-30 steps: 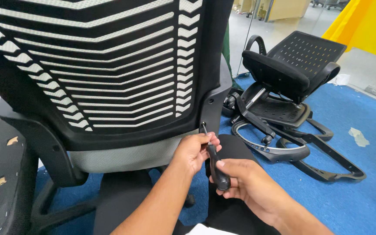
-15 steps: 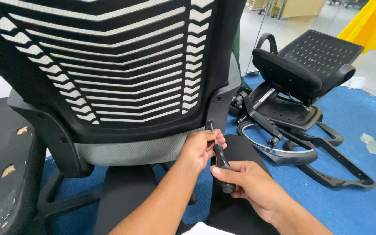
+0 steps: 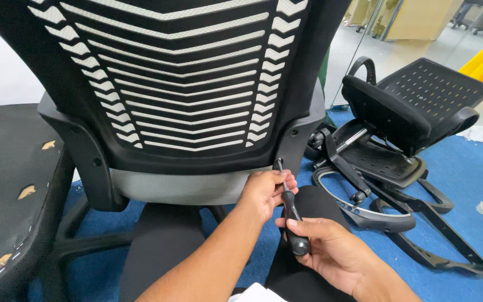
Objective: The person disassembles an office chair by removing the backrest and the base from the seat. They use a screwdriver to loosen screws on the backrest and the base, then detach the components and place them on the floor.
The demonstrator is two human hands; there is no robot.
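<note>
We are keeping our right hand (image 3: 331,254) wrapped around the black-handled screwdriver (image 3: 290,218), our left hand (image 3: 264,190) pinching its shaft just ahead, steadying the tip square on the black mesh-backed office chair (image 3: 185,84).

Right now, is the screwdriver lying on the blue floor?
No, the right hand grips the screwdriver and the left hand steadies its shaft against the chair back.

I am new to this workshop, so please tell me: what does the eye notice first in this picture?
First comes the big black chair back with white chevron ribs, filling the upper left. Below its right corner, the left hand steadies a black screwdriver near the frame, while the right hand holds its handle. At the right, dismantled chair parts lie on the blue floor.
</note>
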